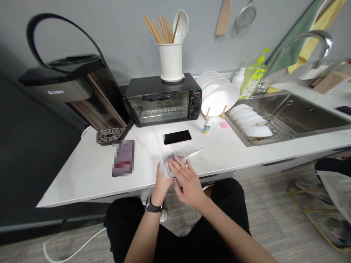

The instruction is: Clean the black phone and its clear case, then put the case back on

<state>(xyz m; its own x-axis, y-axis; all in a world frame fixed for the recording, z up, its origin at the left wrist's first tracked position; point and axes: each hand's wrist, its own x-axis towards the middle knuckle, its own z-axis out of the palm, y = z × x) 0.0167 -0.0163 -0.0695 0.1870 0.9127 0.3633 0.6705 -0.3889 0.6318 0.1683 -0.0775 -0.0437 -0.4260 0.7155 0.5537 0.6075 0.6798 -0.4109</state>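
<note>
A crumpled, see-through whitish plastic bag [166, 168] with something grey in it lies between my two hands, just above the counter's front edge. My left hand [162, 180] is closed around it from the left and below; its fingers are mostly hidden. My right hand [188, 180] presses its fingers over the top of the bag, with the thumb lower down near its bottom edge. From the bag a thin clear strip [195, 152] sticks out to the right. I cannot make out what the grey content is. Beyond my hands a black-screened phone [177, 137] lies flat.
On the white counter [90, 175] are a pixelated dark packet [124, 159], a small white bottle [207, 125] and pink sticky notes [224, 124]. Behind stand a drinks machine [90, 95], a toaster oven [164, 104] and plates [221, 98]. A sink [301, 113] is at right.
</note>
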